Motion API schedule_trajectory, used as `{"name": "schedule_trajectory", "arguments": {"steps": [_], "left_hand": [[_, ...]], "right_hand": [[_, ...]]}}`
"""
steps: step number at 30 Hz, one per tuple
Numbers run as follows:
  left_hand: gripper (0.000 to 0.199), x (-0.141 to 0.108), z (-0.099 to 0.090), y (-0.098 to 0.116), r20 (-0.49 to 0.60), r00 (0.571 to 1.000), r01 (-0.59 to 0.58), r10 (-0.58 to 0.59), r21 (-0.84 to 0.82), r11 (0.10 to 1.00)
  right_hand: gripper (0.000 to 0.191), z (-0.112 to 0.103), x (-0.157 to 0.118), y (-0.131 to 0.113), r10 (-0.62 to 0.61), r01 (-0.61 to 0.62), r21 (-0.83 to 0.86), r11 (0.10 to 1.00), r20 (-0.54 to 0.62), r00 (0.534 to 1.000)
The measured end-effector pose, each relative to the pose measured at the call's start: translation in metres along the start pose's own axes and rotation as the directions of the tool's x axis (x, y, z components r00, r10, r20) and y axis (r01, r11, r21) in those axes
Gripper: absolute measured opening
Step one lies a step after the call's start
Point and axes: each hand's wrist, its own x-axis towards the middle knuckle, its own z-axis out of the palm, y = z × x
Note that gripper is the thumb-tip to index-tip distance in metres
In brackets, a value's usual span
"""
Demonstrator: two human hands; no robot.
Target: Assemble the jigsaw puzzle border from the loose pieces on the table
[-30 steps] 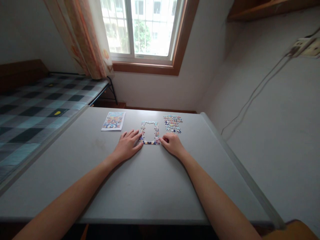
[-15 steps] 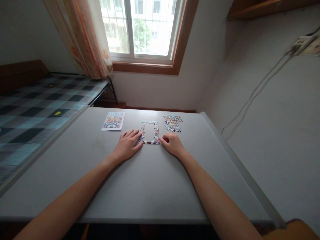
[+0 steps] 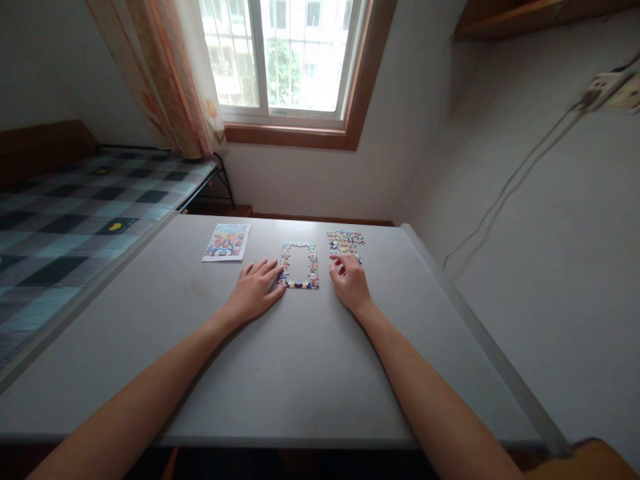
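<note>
A rectangular frame of joined jigsaw puzzle pieces [image 3: 314, 265] lies on the table, its middle showing bare tabletop. My left hand [image 3: 255, 288] rests flat with fingers spread, the fingertips touching the frame's left side. To the right of the frame, my right hand [image 3: 349, 280] is raised slightly, fingers curled but apart, with nothing visible in them. It sits just in front of a pile of loose puzzle pieces [image 3: 345, 239] and covers the nearest of them. A printed picture sheet [image 3: 227, 241] with a colourful cartoon design lies to the left.
The grey-white table [image 3: 300, 373] has a raised strip [image 3: 480, 333] along its right edge. Beyond its left edge is a bed [image 3: 100, 200] with a checked cover. A window [image 3: 285, 60] and a curtain [image 3: 165, 80] are behind, and a cable [image 3: 510, 180] hangs on the right wall.
My right hand has left the frame's lower right side and moved right and away from me, towards the loose pieces, its fingers opening. My left hand has stayed in place.
</note>
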Motion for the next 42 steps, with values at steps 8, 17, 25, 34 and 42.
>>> {"name": "schedule_trajectory", "arguments": {"steps": [8, 17, 25, 34, 42], "left_hand": [[0.049, -0.001, 0.0, -0.001, -0.011, 1.0, -0.012, 0.012, 0.004, 1.0], [0.05, -0.001, 0.001, -0.001, -0.01, 1.0, -0.016, 0.016, 0.025, 1.0], [0.05, 0.0, 0.001, -0.002, -0.005, 1.0, -0.02, 0.02, 0.02, 1.0], [0.05, 0.0, 0.0, -0.002, -0.016, 1.0, -0.024, 0.024, 0.019, 1.0], [0.051, 0.0, 0.001, -0.002, -0.009, 1.0, -0.029, 0.029, 0.031, 0.999]], "right_hand": [[0.051, -0.009, 0.003, 0.015, 0.164, -0.174, -0.21, 0.962, -0.062, 0.985], [0.053, -0.007, 0.002, 0.01, 0.163, -0.156, -0.284, 0.946, 0.003, 0.987], [0.047, -0.009, 0.002, 0.008, 0.192, -0.175, -0.331, 0.927, 0.021, 0.981], [0.034, -0.015, 0.003, 0.007, 0.224, -0.184, -0.392, 0.901, 0.06, 0.973], [0.032, -0.015, 0.005, 0.011, 0.257, -0.233, -0.335, 0.913, 0.029, 0.966]]}}
